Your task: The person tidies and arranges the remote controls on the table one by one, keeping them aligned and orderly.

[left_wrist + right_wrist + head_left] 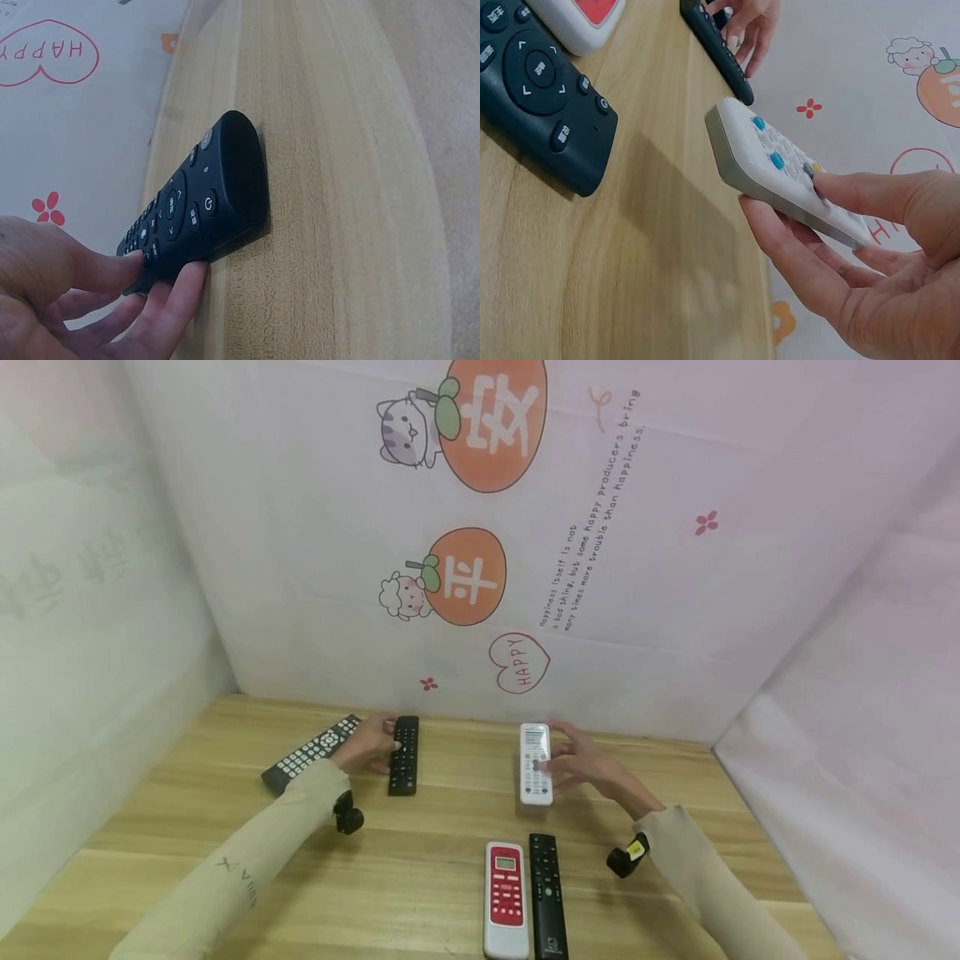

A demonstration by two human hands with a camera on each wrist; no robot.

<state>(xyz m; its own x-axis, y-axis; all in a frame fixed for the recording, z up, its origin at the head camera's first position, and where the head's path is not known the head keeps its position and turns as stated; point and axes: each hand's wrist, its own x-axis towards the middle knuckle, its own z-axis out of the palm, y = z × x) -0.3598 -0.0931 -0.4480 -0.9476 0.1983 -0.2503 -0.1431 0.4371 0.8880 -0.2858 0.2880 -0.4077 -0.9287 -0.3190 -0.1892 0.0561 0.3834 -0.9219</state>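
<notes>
On the far left side of the table, my left hand [366,744] grips a slim black remote control [406,760] by its edge. In the left wrist view, the thumb lies on its buttons and the fingers are at its side; whether it touches the table I cannot tell. My right hand [588,764] holds a white remote control [535,787] between thumb and fingers. In the right wrist view this white remote [739,142] hangs tilted above the table, with its shadow below. Its buttons face up, partly hidden by the thumb.
Another black remote with white buttons [307,753] lies slanted beyond my left forearm. Nearer the front, a red-and-white remote [507,897] and a long black remote [548,893] lie side by side on the wooden table [420,877]. Printed white cloth [322,568] hangs at the back.
</notes>
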